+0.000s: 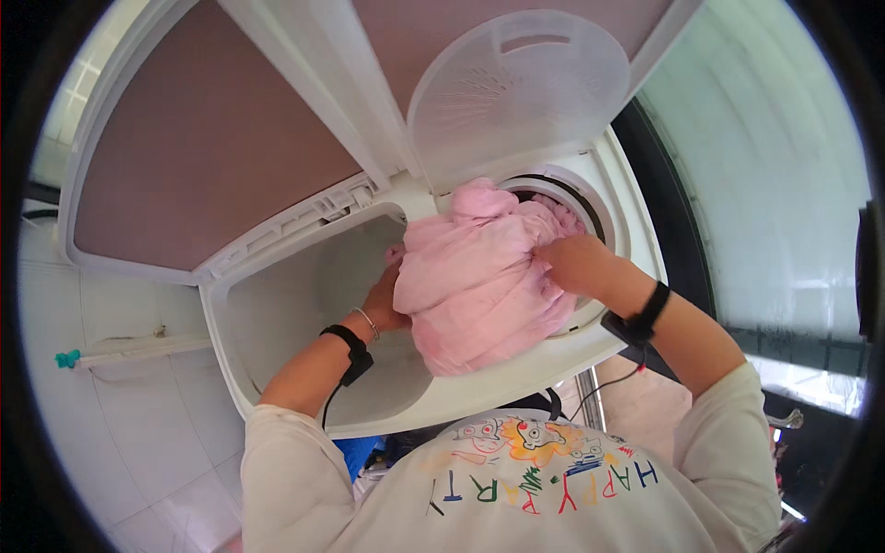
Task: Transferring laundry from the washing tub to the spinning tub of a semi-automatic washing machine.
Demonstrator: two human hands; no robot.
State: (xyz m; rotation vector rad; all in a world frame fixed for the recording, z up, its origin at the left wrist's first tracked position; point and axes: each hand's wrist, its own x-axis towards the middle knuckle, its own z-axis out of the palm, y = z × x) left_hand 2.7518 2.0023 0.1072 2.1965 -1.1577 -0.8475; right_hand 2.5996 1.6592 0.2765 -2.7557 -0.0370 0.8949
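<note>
A large bunched pink cloth (470,276) lies over the divider of a white twin-tub washing machine (511,370). Part of it reaches into the round spin tub (605,207) on the right. My left hand (387,297) is against the cloth's left side, above the wash tub (290,290); its fingers are partly hidden by the fabric. With my right hand (574,266) I grip the cloth's right side, beside the spin tub's opening.
Both brownish lids (207,138) stand raised behind the tubs. A translucent round inner cover (518,83) is tilted up over the spin side. To the left runs a tiled wall (131,401) with a pale bar (138,352); to the right is a frosted glass panel (767,207).
</note>
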